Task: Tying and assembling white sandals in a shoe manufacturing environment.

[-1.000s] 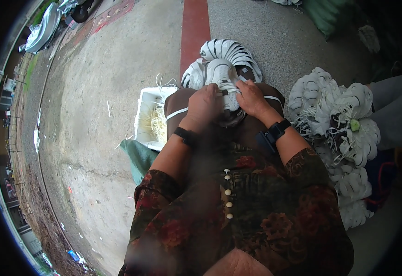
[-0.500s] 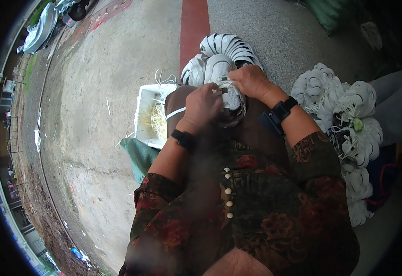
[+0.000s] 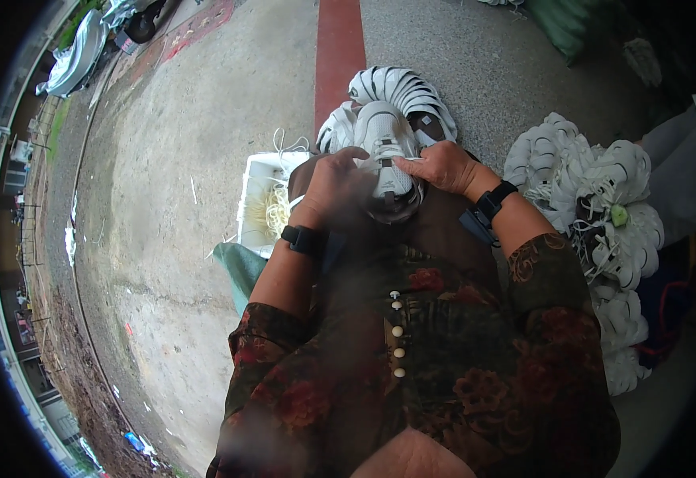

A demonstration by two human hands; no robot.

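A white sneaker [image 3: 380, 147] rests on my lap, toe pointing away from me. My left hand [image 3: 333, 182] grips its left side, fingers curled near the laces. From the right, my right hand [image 3: 441, 165] pinches the lace area at the shoe's middle. Both wrists wear black bands. A patterned dark red blouse with a row of pale buttons covers my arms and chest below.
A fanned row of white sneakers [image 3: 411, 92] lies just beyond the held shoe. A large heap of white sneakers [image 3: 603, 207] fills the right side. A white tray of pale laces [image 3: 268, 203] sits to my left on the concrete, beside a green cloth [image 3: 240, 267].
The shoe has been lifted slightly and turned toe-away. My right hand has shifted from the shoe's right flank up to its laces; my left hand stays on the left side.
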